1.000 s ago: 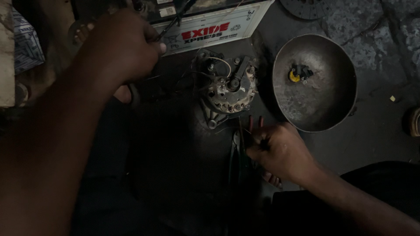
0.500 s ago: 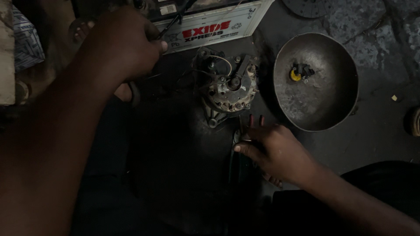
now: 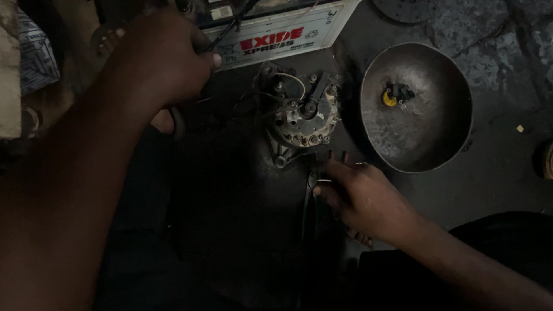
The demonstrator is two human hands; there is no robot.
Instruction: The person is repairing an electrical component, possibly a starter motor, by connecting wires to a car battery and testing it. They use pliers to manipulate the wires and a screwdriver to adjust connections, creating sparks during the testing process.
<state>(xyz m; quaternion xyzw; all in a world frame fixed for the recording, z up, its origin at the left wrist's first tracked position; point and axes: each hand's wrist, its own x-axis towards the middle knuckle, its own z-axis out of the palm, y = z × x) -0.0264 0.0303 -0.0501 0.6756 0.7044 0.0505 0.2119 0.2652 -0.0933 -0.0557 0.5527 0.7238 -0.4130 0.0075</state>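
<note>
A grimy alternator [image 3: 302, 115] with loose wires lies on the dark floor, just in front of a white-sided car battery [image 3: 276, 34]. My left hand [image 3: 167, 57] is raised at the upper left, closed on a black cable [image 3: 233, 26] that runs up over the battery. My right hand [image 3: 363, 198] rests low, right below the alternator, its fingers pinched on thin dark wires [image 3: 312, 193]. Two small red-tipped ends [image 3: 337, 155] show at its fingertips.
A round dented metal bowl [image 3: 432, 138] sits to the right of the alternator, holding a small yellow and black part [image 3: 394, 95]. A dark disc [image 3: 406, 7] lies at the top edge. Folded cloth or paper [image 3: 34, 63] is at the far left.
Both hands keep their hold. My right hand's fingers have drawn in slightly on the wires below the alternator.
</note>
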